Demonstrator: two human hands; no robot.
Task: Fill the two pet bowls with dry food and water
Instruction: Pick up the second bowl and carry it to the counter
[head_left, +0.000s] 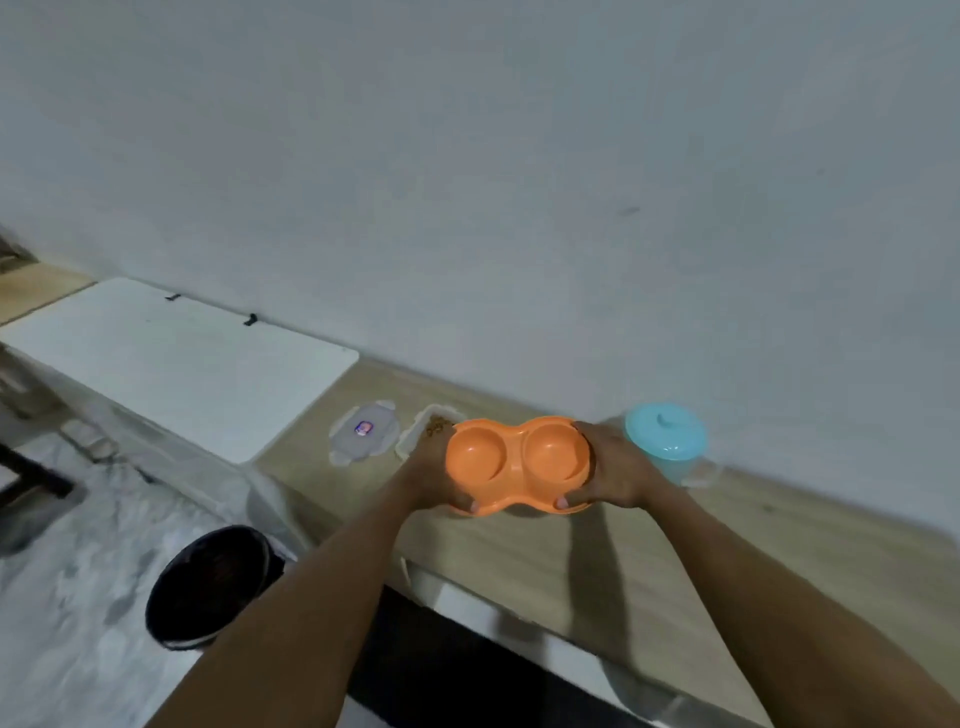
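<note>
While gripped at both ends, orange plastic double pet bowl over the wooden counter, long axis left to right, both cups empty and facing up. Left hand clamped on its left end, right hand on its right end. Behind the bowl's left end, clear tub of brown kibble, half hidden by the left hand. Further left, loose clear lid. Right of the bowl, turquoise lidded jug, contents unreadable. Below left, black bin.
</note>
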